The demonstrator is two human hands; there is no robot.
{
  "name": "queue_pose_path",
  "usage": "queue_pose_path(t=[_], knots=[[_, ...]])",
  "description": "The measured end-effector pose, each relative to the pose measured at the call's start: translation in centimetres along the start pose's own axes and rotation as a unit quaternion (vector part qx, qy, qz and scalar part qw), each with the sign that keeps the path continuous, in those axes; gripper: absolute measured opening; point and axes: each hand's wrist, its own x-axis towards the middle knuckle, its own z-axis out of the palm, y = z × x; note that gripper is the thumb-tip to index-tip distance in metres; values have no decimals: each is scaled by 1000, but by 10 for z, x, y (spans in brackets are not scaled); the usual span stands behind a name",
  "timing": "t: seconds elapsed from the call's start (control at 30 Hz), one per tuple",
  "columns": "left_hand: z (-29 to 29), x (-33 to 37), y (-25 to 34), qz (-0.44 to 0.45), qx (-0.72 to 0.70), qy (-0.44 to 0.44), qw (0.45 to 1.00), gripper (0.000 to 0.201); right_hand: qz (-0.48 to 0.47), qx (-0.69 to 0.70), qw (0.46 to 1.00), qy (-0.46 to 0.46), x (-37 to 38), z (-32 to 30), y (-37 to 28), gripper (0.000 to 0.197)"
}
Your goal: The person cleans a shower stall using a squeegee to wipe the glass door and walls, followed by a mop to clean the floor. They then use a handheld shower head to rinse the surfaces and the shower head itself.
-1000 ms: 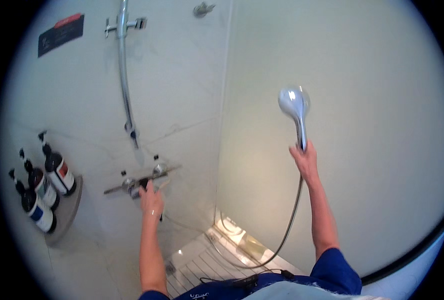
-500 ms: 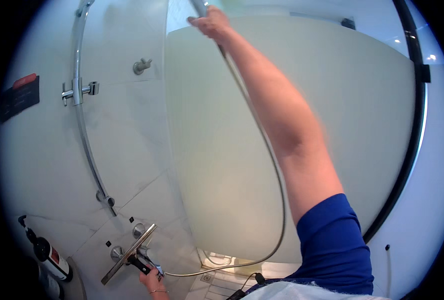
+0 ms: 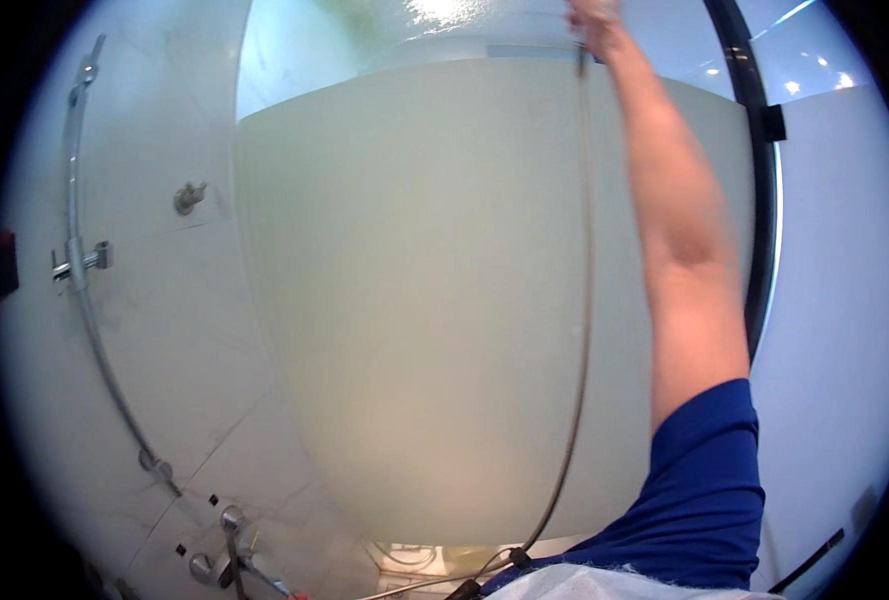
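My right hand point(image 3: 597, 28) is raised to the top edge, closed around the end of a shower hose point(image 3: 587, 250); the shower head itself is cut off above. The hose hangs down in front of a frosted glass panel point(image 3: 415, 300) and curves away at the bottom. Water wets the clear glass point(image 3: 445, 15) above the frosted part. At the lower left is a squeegee point(image 3: 233, 562), its blade seen nearly edge-on. Only a sliver of my left hand point(image 3: 299, 596) shows at its handle, the fingers mostly below the lower edge.
A chrome slide rail point(image 3: 75, 170) with a bracket point(image 3: 83, 262) runs down the tiled wall at left. A robe hook point(image 3: 190, 197) sits between rail and glass. The shower tap point(image 3: 203, 568) is low on that wall. A black frame post point(image 3: 762, 120) edges the glass at right.
My right hand has moved right along the top of the glass, drawing the hose with it. The view has swung right and upward, so the squeegee and my left hand sit lower.
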Motion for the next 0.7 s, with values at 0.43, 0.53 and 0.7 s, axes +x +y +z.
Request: queue_pose_path(t=[0.43, 0.53, 0.7], knots=[[32, -9, 11, 176, 74, 66, 979, 22, 11, 182, 927, 328, -85, -319, -16, 28], [29, -13, 8, 181, 60, 92, 977, 17, 8, 156, 945, 287, -52, -282, -14, 26], [28, -24, 8, 185, 102, 158, 965, 16, 55, 141, 987, 45, -12, -116, 24, 23]])
